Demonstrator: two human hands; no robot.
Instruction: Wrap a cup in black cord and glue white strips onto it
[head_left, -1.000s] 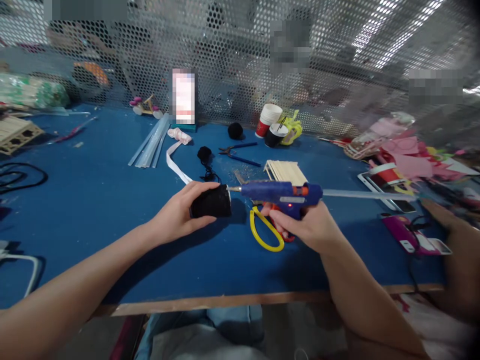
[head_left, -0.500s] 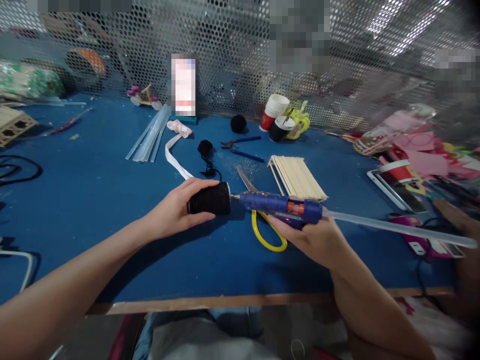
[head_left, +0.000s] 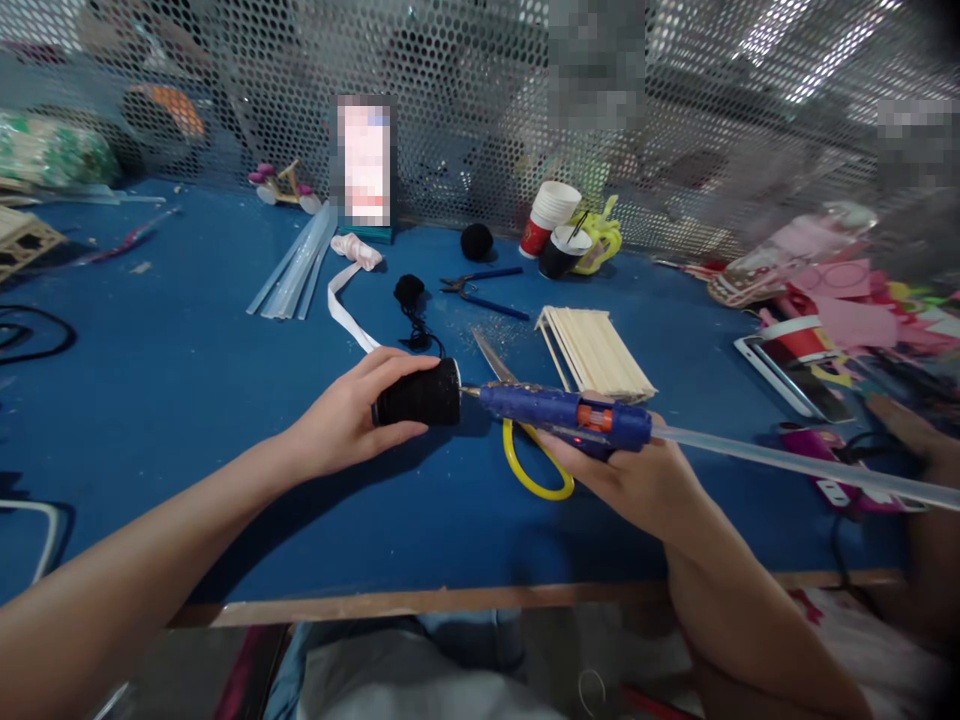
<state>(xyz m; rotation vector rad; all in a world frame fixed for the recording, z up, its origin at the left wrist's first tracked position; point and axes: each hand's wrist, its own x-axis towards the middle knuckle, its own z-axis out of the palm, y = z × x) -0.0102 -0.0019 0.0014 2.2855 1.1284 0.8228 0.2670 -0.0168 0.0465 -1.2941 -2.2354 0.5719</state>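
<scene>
My left hand is closed around a black yarn-wrapped paper cup, tipped on its side with its white-edged end facing right. My right hand grips a blue hot glue gun, whose metal tip is at or very near that end of the cup; I cannot tell if they touch. A long translucent glue stick juts from the gun's back. Beneath the gun lie scissors with yellow handles, partly hidden. Black yarn trails behind the cup, near a white ribbon.
Pliers, a black yarn ball, a stick-built panel and paper cups stand farther back. Glue sticks lie left of centre. A phone and pink craft scraps sit right, near another person's hand. Perforated mesh borders the back.
The glue gun and my right hand have shifted very slightly to the right at the back end. The cup stays in my left hand, with the gun tip still at its end.
</scene>
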